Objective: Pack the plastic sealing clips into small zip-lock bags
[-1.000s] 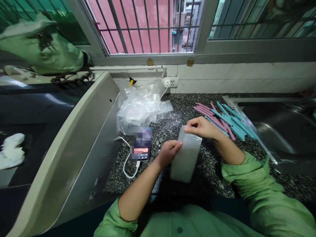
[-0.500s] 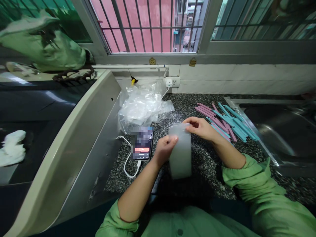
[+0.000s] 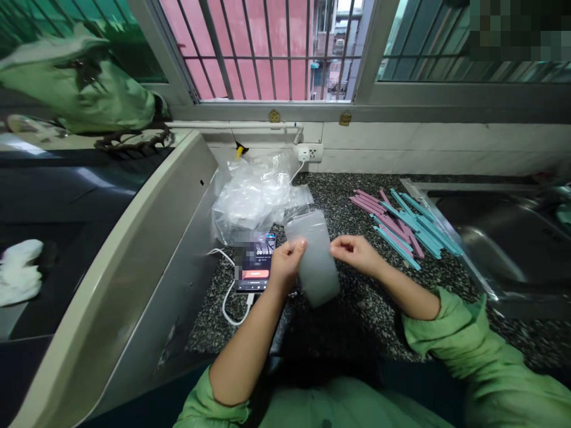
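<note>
A frosted, see-through plastic sheet [image 3: 317,267], long and rectangular, is held up over the dark speckled counter, tilted with its top leaning left. My left hand [image 3: 286,261] grips its left side, thumb lying across the front. At the right edge, my right hand [image 3: 354,252] has its thumb and fingertips pinched together on the sheet's margin. Whether it is one layer or several stacked ones, I cannot tell. Just left of my left hand lies a phone [image 3: 256,279] with a lit screen and a white cable plugged in.
Crumpled clear plastic bags [image 3: 254,196] lie behind the phone. Pink and blue plastic strips [image 3: 401,223] are spread at the right, beside a metal sink [image 3: 495,238]. A stove's raised side panel [image 3: 169,238] borders the counter on the left. A charger sits in the wall socket [image 3: 314,153].
The plastic sheet has tilted, its top swinging left and its bottom rising slightly. My right hand has moved down from its top corner to the right edge; my left hand has shifted left.
</note>
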`<state>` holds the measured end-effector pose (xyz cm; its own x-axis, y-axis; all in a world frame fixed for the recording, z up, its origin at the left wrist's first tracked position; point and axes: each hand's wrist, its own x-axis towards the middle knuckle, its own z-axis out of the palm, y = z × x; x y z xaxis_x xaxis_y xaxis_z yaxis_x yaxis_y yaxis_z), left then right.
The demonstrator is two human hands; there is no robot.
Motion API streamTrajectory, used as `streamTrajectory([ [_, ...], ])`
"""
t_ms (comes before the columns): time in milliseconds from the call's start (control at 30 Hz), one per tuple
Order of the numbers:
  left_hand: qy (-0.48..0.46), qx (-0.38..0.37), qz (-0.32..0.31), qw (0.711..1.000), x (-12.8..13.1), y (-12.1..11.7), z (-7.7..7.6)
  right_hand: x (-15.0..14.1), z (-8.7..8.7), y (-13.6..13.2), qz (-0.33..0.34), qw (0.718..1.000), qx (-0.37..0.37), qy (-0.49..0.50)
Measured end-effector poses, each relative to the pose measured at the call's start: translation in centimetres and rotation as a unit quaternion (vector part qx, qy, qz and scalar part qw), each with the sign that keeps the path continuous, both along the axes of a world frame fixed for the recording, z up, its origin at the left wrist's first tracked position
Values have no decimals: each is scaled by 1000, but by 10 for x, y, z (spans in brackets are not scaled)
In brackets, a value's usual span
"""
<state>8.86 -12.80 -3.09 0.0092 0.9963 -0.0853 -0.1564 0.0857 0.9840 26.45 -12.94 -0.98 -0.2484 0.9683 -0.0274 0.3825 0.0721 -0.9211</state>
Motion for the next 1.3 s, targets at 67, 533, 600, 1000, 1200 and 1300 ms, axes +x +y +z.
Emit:
streamTrajectory([
  [67,-31,-5,24,999,0,1,-1,1,-13,-13,26,998,-46,-15],
  [533,-60,-68,20,996,2,-1,-4,11,-32,-38,92,992,9,-82],
  [600,-69,-81,16,994,2,-2,-3,37,-23,-26,58,991,7,-122],
  [1000,-13,-89,-156,984,16,-9,-13,136,-19,31,-246,793,25,-557],
  [1200,-10,-94,-138,986,15,-8,-20,133,-31,31,-258,786,54,-559],
  [1300,-13,-88,-142,986,14,-9,-23,134,-32,31,-263,797,118,-531],
])
